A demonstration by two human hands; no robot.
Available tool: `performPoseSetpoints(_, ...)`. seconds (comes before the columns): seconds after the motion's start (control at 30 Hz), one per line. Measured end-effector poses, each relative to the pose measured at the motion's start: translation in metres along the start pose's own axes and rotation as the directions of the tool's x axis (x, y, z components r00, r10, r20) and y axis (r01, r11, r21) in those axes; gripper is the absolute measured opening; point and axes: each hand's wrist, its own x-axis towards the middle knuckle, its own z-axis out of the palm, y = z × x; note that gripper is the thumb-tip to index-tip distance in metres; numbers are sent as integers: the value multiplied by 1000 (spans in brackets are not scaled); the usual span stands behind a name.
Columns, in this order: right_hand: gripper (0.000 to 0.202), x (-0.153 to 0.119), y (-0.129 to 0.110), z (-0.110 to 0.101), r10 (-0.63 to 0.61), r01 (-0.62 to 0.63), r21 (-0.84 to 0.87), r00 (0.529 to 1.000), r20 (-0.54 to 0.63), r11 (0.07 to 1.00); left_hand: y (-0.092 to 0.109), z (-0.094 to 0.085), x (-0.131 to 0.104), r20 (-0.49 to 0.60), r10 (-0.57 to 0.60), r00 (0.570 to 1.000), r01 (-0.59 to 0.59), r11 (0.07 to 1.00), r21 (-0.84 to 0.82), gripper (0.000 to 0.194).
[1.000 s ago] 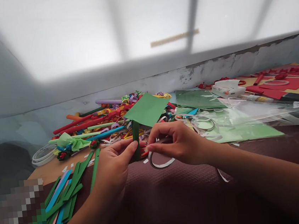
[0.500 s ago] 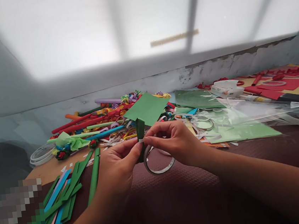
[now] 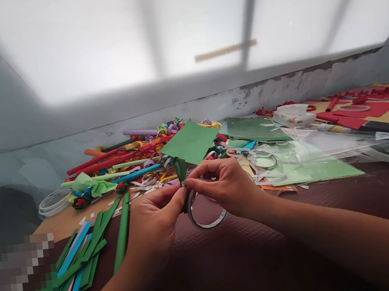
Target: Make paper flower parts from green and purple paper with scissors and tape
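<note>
A folded dark green paper strip [image 3: 179, 169] stands upright between the thumb and fingers of my left hand [image 3: 155, 214]. My right hand [image 3: 226, 184] is closed against it, fingertips pinching at the strip's middle where a bit of white tape shows. A roll of tape [image 3: 208, 226] hangs below my right fingers, its ring partly hidden behind them. The two hands' fingertips nearly touch. Left of my left hand lie a green paper tube [image 3: 122, 236] and a pile of green, blue and pink paper strips [image 3: 85, 261].
Behind my hands, a green paper sheet [image 3: 192, 142] rests on a heap of coloured paper tubes [image 3: 102, 160]. Light green sheets [image 3: 308, 168] and clear plastic lie right, near a tissue pack [image 3: 294, 115]. White tape rolls [image 3: 55, 202] sit at left. A wall stands behind the table.
The green strip has turned and dropped slightly between my fingers. My right fingertips have shifted a little left and down, closer to my left thumb, and the tape roll has tilted slightly.
</note>
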Motion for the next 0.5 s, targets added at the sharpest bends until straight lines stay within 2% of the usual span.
performPoseSetpoints(0.17, 31, -2, -2, -1, -75, 71, -111, 997, -32, 991, 0, 0, -3, 8, 79, 997, -79, 997, 14, 26)
performPoseSetpoints(0.27, 29, -4, -5, -2, -112, 109, -142, 994, -10, 984, 2, 0, -4, -51, 130, 990, -122, 984, 133, 20)
performPoseSetpoints(0.37, 29, -5, -9, -3, -76, 78, -151, 997, 22, 985, 3, -1, -3, -70, 192, 979, -166, 945, 280, 16)
performPoseSetpoints(0.5, 31, -6, -14, -1, -23, 25, -134, 1000, 21, 991, 3, -2, -3, -91, 300, 950, -244, 889, 387, 13)
